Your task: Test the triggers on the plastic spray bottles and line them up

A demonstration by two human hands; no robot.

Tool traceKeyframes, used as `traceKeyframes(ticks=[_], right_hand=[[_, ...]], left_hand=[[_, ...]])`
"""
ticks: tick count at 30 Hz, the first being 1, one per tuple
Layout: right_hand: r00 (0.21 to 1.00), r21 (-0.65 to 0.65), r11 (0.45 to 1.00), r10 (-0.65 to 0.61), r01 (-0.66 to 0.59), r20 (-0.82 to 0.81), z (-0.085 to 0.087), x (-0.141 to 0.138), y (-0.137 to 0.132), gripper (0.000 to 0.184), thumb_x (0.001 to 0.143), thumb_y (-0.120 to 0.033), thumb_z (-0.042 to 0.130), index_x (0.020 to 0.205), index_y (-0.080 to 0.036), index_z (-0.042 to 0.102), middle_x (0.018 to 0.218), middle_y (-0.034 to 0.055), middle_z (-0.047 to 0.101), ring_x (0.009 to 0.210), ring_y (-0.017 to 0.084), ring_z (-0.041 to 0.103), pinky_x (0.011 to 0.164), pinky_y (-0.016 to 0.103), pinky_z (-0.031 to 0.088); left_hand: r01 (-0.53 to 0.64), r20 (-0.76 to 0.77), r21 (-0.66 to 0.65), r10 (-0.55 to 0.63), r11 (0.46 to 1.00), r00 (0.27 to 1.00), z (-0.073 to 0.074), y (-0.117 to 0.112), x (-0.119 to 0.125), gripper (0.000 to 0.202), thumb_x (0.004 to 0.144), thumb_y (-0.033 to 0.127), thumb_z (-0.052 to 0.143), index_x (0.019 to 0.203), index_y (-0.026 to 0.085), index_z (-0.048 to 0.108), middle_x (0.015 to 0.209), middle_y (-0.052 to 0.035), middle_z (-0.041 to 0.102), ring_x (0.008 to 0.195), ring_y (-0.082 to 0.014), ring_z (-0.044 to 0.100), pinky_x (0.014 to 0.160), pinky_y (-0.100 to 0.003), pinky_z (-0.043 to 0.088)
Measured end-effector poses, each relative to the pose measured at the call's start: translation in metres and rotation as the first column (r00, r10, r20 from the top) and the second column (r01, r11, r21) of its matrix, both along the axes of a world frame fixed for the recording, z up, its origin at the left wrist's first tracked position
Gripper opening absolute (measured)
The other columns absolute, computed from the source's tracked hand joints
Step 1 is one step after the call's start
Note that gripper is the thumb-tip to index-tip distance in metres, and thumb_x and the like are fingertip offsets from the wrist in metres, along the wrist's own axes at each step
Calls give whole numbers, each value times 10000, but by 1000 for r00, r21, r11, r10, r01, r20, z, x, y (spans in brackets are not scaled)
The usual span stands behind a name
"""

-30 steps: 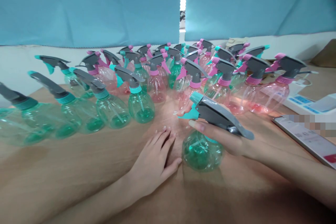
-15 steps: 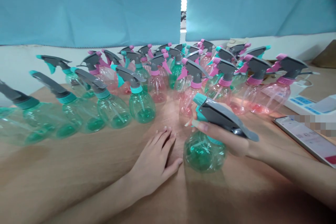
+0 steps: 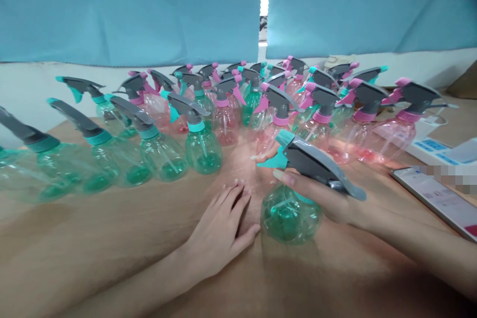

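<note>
My right hand (image 3: 328, 198) is wrapped round the neck of a green spray bottle (image 3: 286, 216) with a grey head and a teal nozzle. The thumb lies along the near side of the neck, and a fingertip shows beyond the teal trigger (image 3: 274, 159), which sticks out to the left. The bottle stands roughly upright at the front of the wooden table (image 3: 156, 238). To its left, my left hand (image 3: 219, 231) lies flat on the tabletop, fingers stretched forward and holding nothing. Its thumb tip is close beside the bottle's base.
Green spray bottles (image 3: 203, 154) line up on the left, and pink ones (image 3: 395, 131) on the right, with more of both colours behind. At the right lie a phone (image 3: 428, 198) and a white power strip (image 3: 436, 146). Blue curtains (image 3: 130, 15) hang behind.
The trigger of the held bottle has swung outward to the left, and the fingers at it have extended. My left hand rests in the same place. The view has shifted slightly.
</note>
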State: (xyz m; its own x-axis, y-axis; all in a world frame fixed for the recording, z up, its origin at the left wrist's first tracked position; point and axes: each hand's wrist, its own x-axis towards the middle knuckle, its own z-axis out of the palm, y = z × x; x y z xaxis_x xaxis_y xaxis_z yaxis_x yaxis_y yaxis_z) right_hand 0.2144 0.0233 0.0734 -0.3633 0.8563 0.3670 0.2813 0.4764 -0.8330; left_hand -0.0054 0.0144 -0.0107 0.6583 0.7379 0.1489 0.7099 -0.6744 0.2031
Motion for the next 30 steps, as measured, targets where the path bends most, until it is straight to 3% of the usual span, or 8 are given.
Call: traceKeyframes(ticks=[5, 12, 16, 19, 25, 30], right_hand=[[998, -27, 999, 28, -30, -58, 1, 0, -1, 471, 910, -296, 557, 518, -205, 312, 536, -70, 197, 434, 67, 202, 428, 217, 337], [994, -37, 998, 44, -48, -100, -2, -1, 0, 460, 904, -307, 568, 511, -213, 348, 517, -60, 261, 461, 86, 347, 472, 232, 399], [997, -65, 997, 46, -50, -58, -3, 1, -1, 450, 914, -324, 552, 509, -207, 394, 522, -54, 346, 507, 89, 421, 511, 229, 420], [997, -108, 992, 57, -62, -46, -3, 3, -1, 378, 910, -357, 560, 567, -207, 507, 557, -47, 457, 574, 92, 510, 550, 213, 454], [994, -120, 990, 64, -75, -93, -8, 3, 2, 191, 899, -372, 581, 815, -231, 679, 772, -11, 692, 843, 160, 680, 730, 254, 550], [989, -129, 985, 98, -111, -107, -15, 5, 3, 187, 912, -370, 571, 1004, -273, 701, 1065, 8, 724, 995, 179, 683, 854, 289, 557]], left_hand=[[3, -33, -10, -3, 1000, 999, 1, 0, 1, 609, 955, 468, 480, 1417, 80, 393, 1483, -186, 391, 1392, -313, 316, 1111, -507, 302], [5, -45, -10, -6, 1000, 999, 2, 1, 1, 616, 953, 470, 482, 1415, 73, 395, 1478, -188, 398, 1385, -315, 327, 1108, -507, 304], [13, -45, -3, -13, 1000, 999, 1, 1, 1, 622, 953, 460, 493, 1416, 56, 393, 1475, -196, 398, 1385, -320, 325, 1112, -507, 298], [15, -30, 1, -15, 1000, 999, 0, 1, 0, 610, 955, 464, 485, 1412, 70, 400, 1469, -189, 410, 1382, -318, 329, 1110, -509, 301], [8, -37, 1, -8, 1000, 999, -1, 1, 0, 612, 955, 478, 477, 1420, 88, 393, 1475, -175, 407, 1384, -313, 328, 1106, -504, 309], [10, -49, -7, -10, 1000, 999, 0, 1, 1, 615, 954, 462, 488, 1413, 62, 402, 1475, -191, 400, 1382, -321, 328, 1107, -505, 307]])
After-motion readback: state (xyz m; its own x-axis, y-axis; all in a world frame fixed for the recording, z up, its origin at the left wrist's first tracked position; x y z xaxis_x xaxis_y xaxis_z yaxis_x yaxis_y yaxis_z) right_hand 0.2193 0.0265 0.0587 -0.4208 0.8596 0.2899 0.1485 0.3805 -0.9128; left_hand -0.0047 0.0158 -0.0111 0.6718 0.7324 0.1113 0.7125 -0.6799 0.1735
